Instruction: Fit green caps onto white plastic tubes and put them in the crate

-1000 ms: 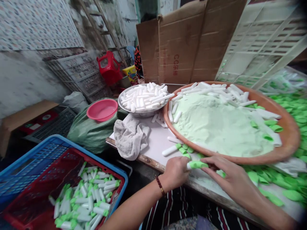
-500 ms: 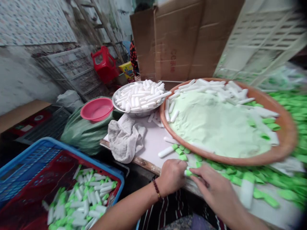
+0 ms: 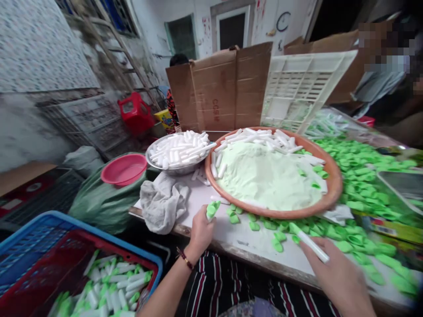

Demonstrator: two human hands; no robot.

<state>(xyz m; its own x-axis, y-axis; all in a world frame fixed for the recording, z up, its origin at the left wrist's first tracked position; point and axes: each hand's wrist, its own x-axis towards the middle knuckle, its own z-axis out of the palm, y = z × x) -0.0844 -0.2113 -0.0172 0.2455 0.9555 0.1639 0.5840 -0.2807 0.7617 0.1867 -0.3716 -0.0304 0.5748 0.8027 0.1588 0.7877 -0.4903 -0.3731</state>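
Observation:
My left hand grips a white tube upright, its green-coated end sticking out above my fingers. My right hand pinches a second white tube at the table's front edge, with green at its far tip. Between them, loose green caps lie on the white tabletop. Just beyond sits a wide terracotta tray heaped with pale green powder, with white tubes along its far rim. Neither hand touches the tray.
A steel bowl of white tubes, a grey cloth and a pink basin stand left. A blue-and-red crate of capped tubes sits lower left. Green caps spread right. A cardboard sheet and a cream plastic crate stand behind.
My hands have moved apart from one tube at the table edge, and each now holds a tube. The view has tilted up, showing more of the room and a person at the right.

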